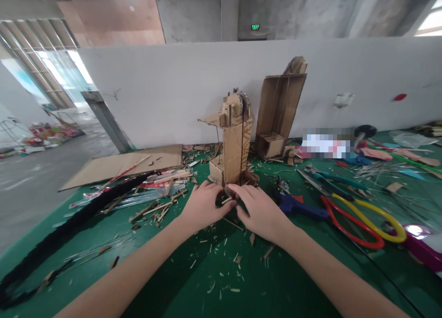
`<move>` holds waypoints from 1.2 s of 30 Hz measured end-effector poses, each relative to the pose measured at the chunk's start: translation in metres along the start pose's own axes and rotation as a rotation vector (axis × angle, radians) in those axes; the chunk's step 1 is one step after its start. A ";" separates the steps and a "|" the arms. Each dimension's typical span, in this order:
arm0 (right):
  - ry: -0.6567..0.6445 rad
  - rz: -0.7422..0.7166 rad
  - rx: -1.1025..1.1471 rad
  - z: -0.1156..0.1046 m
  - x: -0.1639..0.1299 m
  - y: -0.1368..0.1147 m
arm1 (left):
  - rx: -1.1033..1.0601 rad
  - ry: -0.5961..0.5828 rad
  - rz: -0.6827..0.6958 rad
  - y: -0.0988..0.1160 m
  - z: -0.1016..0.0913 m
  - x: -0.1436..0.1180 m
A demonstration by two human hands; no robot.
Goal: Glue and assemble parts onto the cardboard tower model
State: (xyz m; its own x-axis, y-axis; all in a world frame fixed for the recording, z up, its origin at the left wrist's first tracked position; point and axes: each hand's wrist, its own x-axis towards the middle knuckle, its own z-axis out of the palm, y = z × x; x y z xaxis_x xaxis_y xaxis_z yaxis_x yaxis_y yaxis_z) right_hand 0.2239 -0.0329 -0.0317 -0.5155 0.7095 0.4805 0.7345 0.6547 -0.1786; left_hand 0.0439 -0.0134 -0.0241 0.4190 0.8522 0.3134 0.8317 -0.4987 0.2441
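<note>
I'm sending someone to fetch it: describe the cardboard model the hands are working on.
On the green table, before the white wall, stands a narrow brown cardboard tower. Both hands touch its base. Unlike the open cardboard box leaning behind, it has a beak-like top.

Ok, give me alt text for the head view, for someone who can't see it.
Two bare hands, left hand and right hand, meet at the base of an upright cardboard model on a green table littered with scraps. Scissors with red and yellow handles lie to the right, a flat cardboard sheet to the left.
</note>
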 end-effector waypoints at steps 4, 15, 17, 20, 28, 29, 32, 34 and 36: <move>-0.008 -0.003 0.011 -0.002 -0.002 -0.001 | -0.077 0.085 -0.010 -0.002 0.003 -0.001; 0.006 -0.011 -0.012 -0.003 -0.002 0.004 | -0.028 0.122 -0.096 0.000 0.004 0.000; -0.004 -0.033 -0.032 -0.004 -0.002 0.004 | -0.064 0.182 -0.082 0.000 0.005 0.000; 0.035 -0.012 -0.052 -0.007 0.000 0.007 | -0.113 0.155 0.005 -0.001 0.005 0.000; 0.266 0.270 -0.084 -0.024 0.004 0.035 | -0.002 0.124 0.053 -0.003 0.006 -0.003; 0.244 0.279 -0.110 -0.027 0.004 0.038 | 0.019 0.117 0.049 -0.004 0.007 -0.004; 0.170 0.282 -0.172 -0.031 0.003 0.041 | 0.061 0.107 0.015 -0.004 0.009 -0.004; 0.143 0.267 -0.201 -0.031 0.003 0.042 | 0.044 0.117 0.001 -0.004 0.009 -0.004; 0.123 0.254 -0.227 -0.028 0.002 0.041 | 0.019 0.127 0.010 -0.003 0.009 -0.005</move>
State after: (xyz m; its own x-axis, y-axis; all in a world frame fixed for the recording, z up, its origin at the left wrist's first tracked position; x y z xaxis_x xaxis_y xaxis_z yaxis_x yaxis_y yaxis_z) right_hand 0.2655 -0.0117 -0.0137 -0.2572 0.7966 0.5471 0.9187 0.3772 -0.1174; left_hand 0.0431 -0.0147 -0.0341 0.3786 0.8198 0.4296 0.8350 -0.5028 0.2235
